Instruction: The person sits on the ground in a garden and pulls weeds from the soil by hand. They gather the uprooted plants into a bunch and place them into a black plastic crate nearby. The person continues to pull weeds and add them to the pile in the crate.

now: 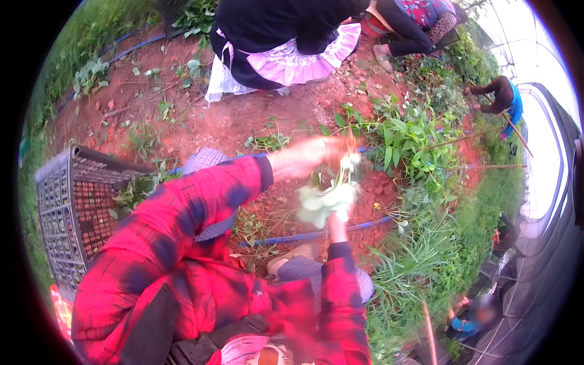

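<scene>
A leafy green seedling or small bunch (326, 198), blurred by motion, is between my hands, its pale stems rising to reddish-brown roots. My right hand (338, 224) is at the leaf end, its fingers mostly hidden behind the leaves, with the plant held there. Over at the root end, my left hand (303, 157) is stretched out and strongly blurred; whether its fingers grip the roots cannot be told. Both hands are above red soil (372, 185), between blue hoses.
A grey plastic crate (57, 214) with leaves beside it stands at left. Blue hose (315, 235) crosses the soil. Dense green plants (406, 137) grow at right. A person in a pink apron (296, 61) crouches ahead; several others are farther off, one holding a pole.
</scene>
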Demonstrator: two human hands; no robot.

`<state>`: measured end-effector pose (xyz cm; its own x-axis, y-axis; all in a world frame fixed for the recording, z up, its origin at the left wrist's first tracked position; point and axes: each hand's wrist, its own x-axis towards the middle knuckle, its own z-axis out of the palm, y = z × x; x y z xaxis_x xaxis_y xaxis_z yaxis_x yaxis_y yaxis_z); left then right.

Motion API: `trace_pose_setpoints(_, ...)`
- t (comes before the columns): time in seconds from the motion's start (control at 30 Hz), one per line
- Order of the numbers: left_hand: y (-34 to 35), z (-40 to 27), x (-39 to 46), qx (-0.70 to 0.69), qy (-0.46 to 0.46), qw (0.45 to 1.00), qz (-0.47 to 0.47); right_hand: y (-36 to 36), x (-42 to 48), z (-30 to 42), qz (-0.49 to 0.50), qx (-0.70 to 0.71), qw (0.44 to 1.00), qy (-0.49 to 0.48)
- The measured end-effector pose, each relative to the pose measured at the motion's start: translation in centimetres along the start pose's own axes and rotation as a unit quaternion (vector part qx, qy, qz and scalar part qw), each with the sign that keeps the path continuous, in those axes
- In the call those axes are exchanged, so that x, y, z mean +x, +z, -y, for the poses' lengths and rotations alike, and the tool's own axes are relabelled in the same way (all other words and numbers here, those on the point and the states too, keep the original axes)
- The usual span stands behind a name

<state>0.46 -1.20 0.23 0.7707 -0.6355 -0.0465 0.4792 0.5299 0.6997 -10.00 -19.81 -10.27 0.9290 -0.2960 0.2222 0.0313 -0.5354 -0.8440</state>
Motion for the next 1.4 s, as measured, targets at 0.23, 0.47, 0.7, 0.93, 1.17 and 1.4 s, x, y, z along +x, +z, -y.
trace_pose_setpoints(0.23,-3.6,-2.2,0.0,-0.166,-0.015,0.967,-0.194,-0.5,-0.1,7.2,0.181,-0.491,0.852,0.02)
trace_pose_setpoints(0.47,-2.3,-1.0,-0.1,-0.201,-0.042,0.947,-0.248,4.0,3.2,14.9,0.026,-0.113,0.985,-0.125)
trace_pose_setpoints(0.7,-1.5,-0.8,-0.2,-0.086,-0.04,0.962,-0.256,4.5,4.4,11.3,0.129,0.081,0.982,0.108)
trace_pose_setpoints(0.93,-1.4,-2.5,-0.8,0.199,-0.064,0.959,-0.193,-0.9,5.6,12.7,0.185,0.278,0.897,0.29)
trace_pose_setpoints(1.17,-2.1,-1.8,-0.1,0.397,0.029,0.896,-0.197,-2.8,6.1,12.9,0.234,0.251,0.901,0.266)
trace_pose_setpoints(1.4,-3.1,-0.2,0.9,0.469,0.14,0.825,-0.282,-1.6,4.3,14.1,0.143,0.25,0.923,0.255)
